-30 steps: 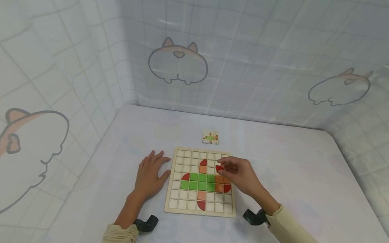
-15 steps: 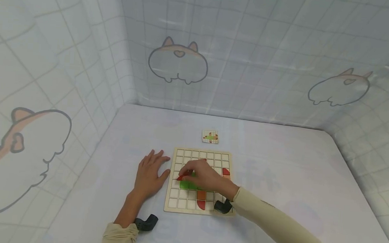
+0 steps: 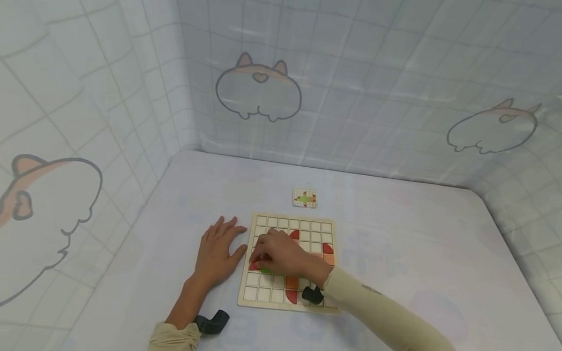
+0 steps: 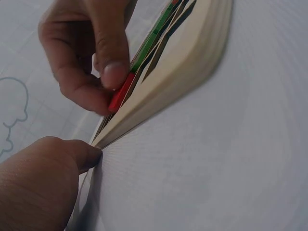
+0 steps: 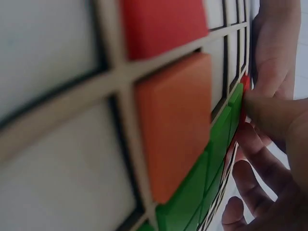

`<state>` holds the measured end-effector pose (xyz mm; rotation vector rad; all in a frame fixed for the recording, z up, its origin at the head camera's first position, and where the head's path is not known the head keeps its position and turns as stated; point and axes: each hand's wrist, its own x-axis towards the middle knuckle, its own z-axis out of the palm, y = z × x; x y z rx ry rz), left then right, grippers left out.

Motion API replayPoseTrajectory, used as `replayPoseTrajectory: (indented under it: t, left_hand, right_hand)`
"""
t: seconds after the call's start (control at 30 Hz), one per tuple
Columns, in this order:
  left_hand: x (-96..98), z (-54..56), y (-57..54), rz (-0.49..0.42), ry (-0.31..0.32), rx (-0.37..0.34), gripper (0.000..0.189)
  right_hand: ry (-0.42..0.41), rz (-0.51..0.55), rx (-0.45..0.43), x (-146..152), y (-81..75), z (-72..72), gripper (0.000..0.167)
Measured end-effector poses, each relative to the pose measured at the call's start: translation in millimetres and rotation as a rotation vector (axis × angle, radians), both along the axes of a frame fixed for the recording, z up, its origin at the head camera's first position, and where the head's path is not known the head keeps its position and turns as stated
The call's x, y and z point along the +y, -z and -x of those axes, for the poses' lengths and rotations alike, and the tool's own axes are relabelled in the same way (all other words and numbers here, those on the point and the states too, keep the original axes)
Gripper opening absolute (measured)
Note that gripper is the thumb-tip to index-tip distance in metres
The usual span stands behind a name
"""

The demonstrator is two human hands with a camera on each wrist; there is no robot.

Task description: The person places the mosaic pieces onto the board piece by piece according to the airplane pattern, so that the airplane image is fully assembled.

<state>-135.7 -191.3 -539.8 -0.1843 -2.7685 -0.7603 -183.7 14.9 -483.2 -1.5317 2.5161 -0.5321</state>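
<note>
A square wooden grid board [image 3: 264, 295] lies on the table, with green, orange and red pieces set in its cells. At its left side my right hand [image 3: 280, 255] pinches a red tile [image 3: 254, 266] between thumb and finger. In the left wrist view that red tile [image 4: 122, 94] sits low at the end of the green row, under the thumb tip; whether it lies fully in its cell I cannot tell. My left hand [image 3: 218, 252] rests on the table with fingers spread, its thumb touching the board's left edge. The right hand and forearm cover the board's middle.
A small pattern card [image 3: 305, 198] lies behind the board, showing a similar coloured figure. Each wrist carries a black camera mount, the left one [image 3: 212, 322] near the table's front. Tiled, printed sheeting [image 3: 343, 109] encloses the table at the back and sides.
My right hand has moved from the board's right side to its left edge. One red quarter-circle now lies in the right column; another red tile is pinched at the left. The left hand stays put.
</note>
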Motion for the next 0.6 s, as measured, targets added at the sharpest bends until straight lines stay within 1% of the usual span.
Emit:
replayPoseTrajectory:
  t: [0.07, 0.17, 0.23, 0.3, 0.37, 0.43, 0.5, 0.6]
  left_hand:
    - [0.2, 0.9, 0.3, 0.0, 0.003, 0.004, 0.041]
    - [1.3, 1.9, -0.1, -0.003, 0.007, 0.012, 0.041]
    - [2.1, 2.5, -0.5, -0.002, 0.006, 0.013, 0.041]
    - [2.8, 2.8, -0.6, -0.001, 0.007, 0.009, 0.041]
    - [3.4, 2.7, -0.5, -0.001, 0.006, 0.004, 0.041]
    - [3.9, 2.6, -0.4, -0.001, 0.002, 0.001, 0.041]
    - [4.1, 2.2, 0.0, -0.002, -0.001, -0.001, 0.041]
    - [3.2, 0.9, 0.5, -0.005, -0.012, -0.004, 0.04]
  right_hand:
    - [0.004, -0.029, 0.027, 2, -0.2, -1.2, 0.012]
    - [0.006, -0.044, 0.053, 6, -0.9, -2.9, 0.014]
    - [0.006, -0.023, 0.071, 9, 0.0, -3.7, 0.016]
    - [0.019, 0.018, 0.078, 14, 1.2, -5.1, 0.019]
    - [0.055, 0.075, 0.065, 22, 2.0, -7.2, 0.021]
    - [0.108, 0.139, 0.04, 35, 1.9, -9.9, 0.024]
    - [0.163, 0.195, 0.005, 52, 2.2, -13.2, 0.025]
    - [0.239, 0.248, -0.036, 81, 5.7, -18.3, 0.027]
